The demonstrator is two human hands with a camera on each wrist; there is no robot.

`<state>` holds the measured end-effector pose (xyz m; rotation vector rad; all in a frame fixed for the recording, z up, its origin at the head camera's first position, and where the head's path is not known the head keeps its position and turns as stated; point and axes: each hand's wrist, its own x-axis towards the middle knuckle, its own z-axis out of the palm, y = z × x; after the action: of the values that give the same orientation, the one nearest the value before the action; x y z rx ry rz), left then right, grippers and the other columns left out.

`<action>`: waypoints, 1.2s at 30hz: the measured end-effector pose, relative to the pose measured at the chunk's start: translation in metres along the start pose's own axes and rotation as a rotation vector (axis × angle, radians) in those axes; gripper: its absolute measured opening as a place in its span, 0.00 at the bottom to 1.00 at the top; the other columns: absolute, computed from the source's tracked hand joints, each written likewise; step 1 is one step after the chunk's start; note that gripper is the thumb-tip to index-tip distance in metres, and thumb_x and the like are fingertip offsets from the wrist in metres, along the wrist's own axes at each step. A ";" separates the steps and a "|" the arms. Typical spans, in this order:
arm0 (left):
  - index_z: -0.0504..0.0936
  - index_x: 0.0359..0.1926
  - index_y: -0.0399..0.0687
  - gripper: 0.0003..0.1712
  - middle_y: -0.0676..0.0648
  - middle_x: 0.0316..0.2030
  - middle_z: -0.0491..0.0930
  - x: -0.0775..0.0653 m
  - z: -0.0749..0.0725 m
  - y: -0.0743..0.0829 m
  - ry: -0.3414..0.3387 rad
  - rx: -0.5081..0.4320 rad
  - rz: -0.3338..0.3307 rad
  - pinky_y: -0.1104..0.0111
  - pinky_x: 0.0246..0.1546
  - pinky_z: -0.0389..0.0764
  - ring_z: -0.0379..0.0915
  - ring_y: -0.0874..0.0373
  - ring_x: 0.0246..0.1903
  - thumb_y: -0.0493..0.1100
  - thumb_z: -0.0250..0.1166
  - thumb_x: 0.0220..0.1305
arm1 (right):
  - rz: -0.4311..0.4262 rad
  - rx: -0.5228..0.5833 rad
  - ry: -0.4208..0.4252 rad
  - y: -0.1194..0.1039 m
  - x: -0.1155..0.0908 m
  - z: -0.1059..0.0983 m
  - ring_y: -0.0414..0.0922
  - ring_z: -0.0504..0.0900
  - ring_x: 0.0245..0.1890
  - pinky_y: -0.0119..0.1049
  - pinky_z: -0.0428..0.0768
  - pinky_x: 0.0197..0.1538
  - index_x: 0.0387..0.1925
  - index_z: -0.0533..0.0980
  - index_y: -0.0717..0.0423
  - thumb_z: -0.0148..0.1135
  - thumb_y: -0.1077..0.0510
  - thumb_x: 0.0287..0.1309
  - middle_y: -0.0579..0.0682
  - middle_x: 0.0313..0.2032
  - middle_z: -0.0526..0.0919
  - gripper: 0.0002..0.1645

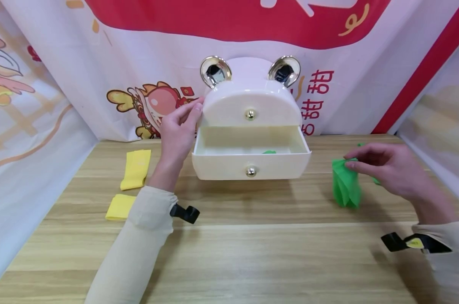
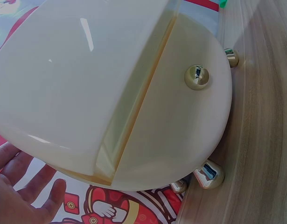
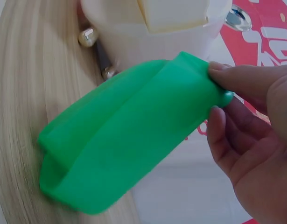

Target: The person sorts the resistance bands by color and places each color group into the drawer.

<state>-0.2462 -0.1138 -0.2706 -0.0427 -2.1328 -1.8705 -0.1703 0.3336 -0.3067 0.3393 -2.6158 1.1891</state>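
A white storage box (image 1: 252, 101) with two round gold-rimmed eyes stands at the back of the table, its lower drawer (image 1: 229, 166) pulled out. Inside the drawer a bit of green material (image 1: 269, 152) shows. My left hand (image 1: 180, 131) rests against the box's left side; in the left wrist view its fingers (image 2: 43, 184) lie fairly straight along the rounded edge. Off to the right, my right hand (image 1: 392, 169) pinches the top of a folded green strip (image 1: 345, 183) between thumb and fingers. The strip hangs, soft and thin, in the right wrist view too.
Two folded yellow strips (image 1: 136, 169) lie on the wooden table (image 1: 252, 261) at the left, one partly behind the left sleeve. Another green piece (image 1: 376, 181) is mostly hidden behind my right hand. A printed cloth (image 1: 157, 50) hangs behind the box.
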 end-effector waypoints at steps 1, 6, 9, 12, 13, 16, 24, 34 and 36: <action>0.87 0.63 0.62 0.20 0.54 0.63 0.86 0.000 0.000 0.000 0.001 0.000 0.003 0.63 0.68 0.82 0.82 0.60 0.62 0.58 0.65 0.76 | 0.008 0.006 0.012 -0.001 0.000 0.001 0.33 0.86 0.30 0.21 0.80 0.33 0.47 0.89 0.58 0.76 0.67 0.60 0.32 0.34 0.90 0.13; 0.87 0.63 0.61 0.20 0.54 0.63 0.86 0.001 0.000 -0.001 0.001 -0.004 0.009 0.63 0.67 0.82 0.82 0.60 0.62 0.57 0.65 0.76 | 0.010 0.056 0.076 -0.008 0.000 0.002 0.34 0.81 0.28 0.26 0.75 0.29 0.48 0.88 0.58 0.75 0.67 0.61 0.31 0.34 0.89 0.13; 0.87 0.63 0.61 0.20 0.54 0.63 0.86 0.000 -0.001 -0.001 0.001 -0.004 0.005 0.63 0.68 0.82 0.82 0.60 0.62 0.57 0.65 0.76 | 0.013 0.085 0.108 -0.013 0.000 0.002 0.35 0.81 0.28 0.28 0.73 0.27 0.49 0.87 0.59 0.74 0.66 0.63 0.31 0.35 0.90 0.13; 0.87 0.63 0.62 0.20 0.54 0.63 0.86 0.000 -0.002 -0.001 0.001 -0.002 0.004 0.63 0.68 0.82 0.82 0.60 0.62 0.57 0.65 0.76 | 0.033 0.093 0.131 -0.020 -0.002 0.003 0.33 0.84 0.30 0.22 0.78 0.30 0.52 0.86 0.59 0.72 0.63 0.66 0.31 0.38 0.90 0.14; 0.87 0.63 0.62 0.20 0.54 0.63 0.86 -0.001 -0.002 -0.001 0.001 -0.002 0.002 0.63 0.68 0.82 0.82 0.60 0.62 0.57 0.65 0.76 | 0.032 0.099 0.141 -0.023 -0.002 0.003 0.33 0.85 0.31 0.20 0.80 0.32 0.53 0.85 0.60 0.72 0.63 0.66 0.31 0.38 0.90 0.15; 0.87 0.63 0.62 0.20 0.54 0.63 0.86 -0.001 -0.003 -0.001 0.001 -0.004 0.000 0.63 0.68 0.82 0.82 0.60 0.62 0.57 0.65 0.76 | 0.002 0.139 0.172 -0.030 -0.003 0.004 0.34 0.87 0.33 0.18 0.85 0.39 0.54 0.84 0.63 0.71 0.64 0.67 0.35 0.40 0.90 0.15; 0.87 0.63 0.61 0.20 0.54 0.62 0.86 0.001 -0.001 -0.002 -0.003 -0.013 0.003 0.63 0.68 0.82 0.82 0.60 0.62 0.57 0.65 0.76 | -0.201 0.423 0.243 -0.048 -0.003 0.011 0.37 0.89 0.31 0.21 0.87 0.39 0.46 0.83 0.75 0.69 0.78 0.58 0.46 0.38 0.92 0.13; 0.87 0.63 0.61 0.21 0.54 0.62 0.87 0.000 0.000 -0.004 -0.008 -0.010 0.021 0.63 0.67 0.83 0.82 0.60 0.61 0.58 0.65 0.76 | -0.156 0.307 0.407 -0.076 0.002 0.016 0.38 0.85 0.32 0.19 0.85 0.41 0.48 0.86 0.69 0.74 0.73 0.58 0.44 0.36 0.88 0.15; 0.87 0.63 0.61 0.21 0.54 0.62 0.87 0.000 -0.001 -0.004 -0.003 -0.006 0.022 0.62 0.67 0.83 0.83 0.60 0.61 0.58 0.65 0.76 | -0.146 0.330 0.452 -0.084 0.005 0.017 0.39 0.83 0.31 0.18 0.84 0.39 0.48 0.86 0.69 0.75 0.72 0.57 0.45 0.36 0.88 0.15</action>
<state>-0.2468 -0.1155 -0.2739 -0.0705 -2.1208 -1.8652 -0.1510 0.2669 -0.2569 0.2754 -1.9822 1.4500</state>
